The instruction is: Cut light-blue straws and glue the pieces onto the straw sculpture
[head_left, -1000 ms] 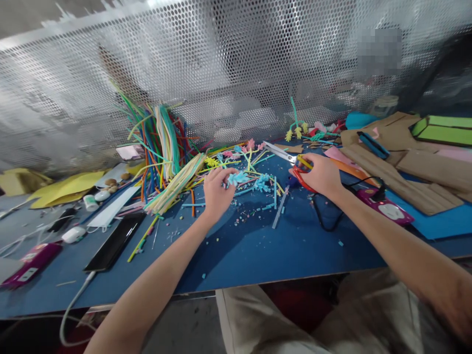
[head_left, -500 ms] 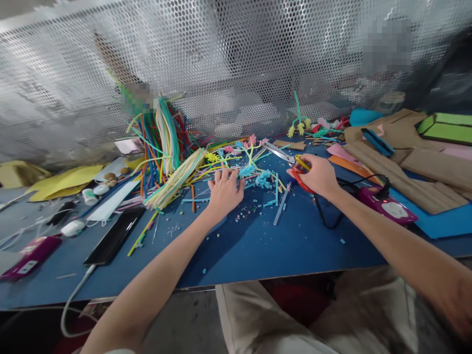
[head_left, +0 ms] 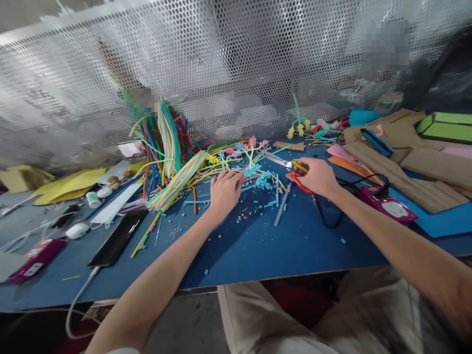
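Observation:
In my right hand (head_left: 317, 178) is a pair of scissors (head_left: 282, 161) with red and yellow handles. Its silver blades point left over the pile of craft stems. My left hand (head_left: 225, 192) reaches into fuzzy pipe cleaners, its fingers drawn together beside blue pipe-cleaner flowers (head_left: 263, 180); what lies between the fingertips is hidden. Pink flowers (head_left: 252, 142) rise just behind, and a yellow flower (head_left: 213, 159) lies to the left. A bundle of pale pipe cleaners (head_left: 179, 182) rests left of my left hand. Below the scissors lies a clear stick (head_left: 282, 205).
Upright colourful pipe cleaners (head_left: 165, 137) stand at the back left before a perforated metal screen (head_left: 250, 64). A black phone (head_left: 118, 238) and a purple power strip (head_left: 39, 258) lie left. Another purple power strip (head_left: 387, 204), cardboard (head_left: 401, 174) and blue sheets (head_left: 442, 223) lie right.
The spread fingers of my left hand have drawn together and curled down at the pipe cleaners. The scissors in my right hand have shifted slightly left and down.

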`<state>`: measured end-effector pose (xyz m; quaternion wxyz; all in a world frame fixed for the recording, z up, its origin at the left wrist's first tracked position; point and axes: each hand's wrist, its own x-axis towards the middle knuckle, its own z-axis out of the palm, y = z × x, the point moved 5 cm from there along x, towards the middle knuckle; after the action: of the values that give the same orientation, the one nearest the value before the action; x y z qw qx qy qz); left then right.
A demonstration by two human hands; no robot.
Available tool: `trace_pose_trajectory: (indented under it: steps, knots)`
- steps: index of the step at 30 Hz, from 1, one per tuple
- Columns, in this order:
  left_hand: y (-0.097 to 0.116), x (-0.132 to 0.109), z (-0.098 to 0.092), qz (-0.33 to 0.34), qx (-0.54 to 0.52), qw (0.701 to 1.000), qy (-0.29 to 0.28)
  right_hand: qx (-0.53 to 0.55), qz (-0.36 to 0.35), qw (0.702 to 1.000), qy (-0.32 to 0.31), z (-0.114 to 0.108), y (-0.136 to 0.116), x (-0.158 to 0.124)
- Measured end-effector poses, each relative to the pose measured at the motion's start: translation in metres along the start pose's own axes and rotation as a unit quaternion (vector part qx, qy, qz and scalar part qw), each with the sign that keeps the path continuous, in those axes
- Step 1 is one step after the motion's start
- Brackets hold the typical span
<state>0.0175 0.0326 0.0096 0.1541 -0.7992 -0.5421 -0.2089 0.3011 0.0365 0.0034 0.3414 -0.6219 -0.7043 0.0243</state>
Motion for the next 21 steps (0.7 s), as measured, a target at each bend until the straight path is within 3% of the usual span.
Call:
trace_pose_trajectory:
  steps: [6,13,18,21]
  knots:
    - [0.004,-0.001,-0.004,0.021,-0.048,0.998,0.029,-0.001,0.011,1.000,-0.008,0.004,0.000,0.000]
    - [0.004,0.001,0.005,0.004,-0.161,0.987,-0.017,-0.007,0.010,1.000,-0.020,0.005,-0.002,-0.001]
    - [0.001,0.003,0.014,-0.017,-0.282,0.958,-0.055,-0.009,0.005,1.000,-0.016,0.003,-0.003,0.000]
    - [0.000,0.004,0.016,-0.029,-0.310,0.949,-0.050,-0.007,0.005,1.000,-0.016,0.003,-0.004,-0.001]
